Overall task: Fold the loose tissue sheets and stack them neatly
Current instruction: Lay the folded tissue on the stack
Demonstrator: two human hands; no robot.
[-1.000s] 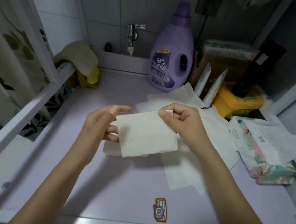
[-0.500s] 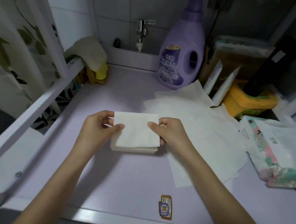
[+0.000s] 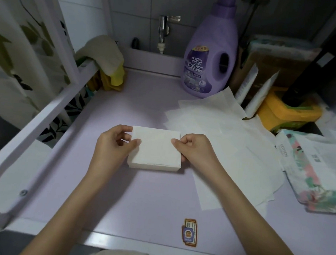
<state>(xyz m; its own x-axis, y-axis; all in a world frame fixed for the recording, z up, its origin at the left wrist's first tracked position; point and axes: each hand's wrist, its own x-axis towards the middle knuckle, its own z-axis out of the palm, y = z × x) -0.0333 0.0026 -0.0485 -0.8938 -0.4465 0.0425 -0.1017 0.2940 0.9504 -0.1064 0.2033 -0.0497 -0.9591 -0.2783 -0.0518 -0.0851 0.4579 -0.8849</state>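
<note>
You have: white folded tissue stack [image 3: 155,148]; cream-white loose sheets [image 3: 233,146]; lilac countertop [image 3: 138,201]; purple bottle [image 3: 209,40]; yellow tub [image 3: 279,113]; tissue pack [image 3: 318,177] in pink-and-green floral print; white curtain [image 3: 8,42], green leaf pattern.

Left hand [image 3: 113,145] and right hand [image 3: 196,150] reach forward, forearms converging. Their curled fingers [image 3: 136,142] pinch the tissue stack [image 3: 155,151] between them

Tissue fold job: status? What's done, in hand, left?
Done: a stack of folded tissues sits on the purple top. In hand: left hand and right hand pinch the top folded sheet at its side edges, lined up on the stack. Left: several loose unfolded sheets lie spread to the right of the stack; they overlap, so the count is unclear.
</note>
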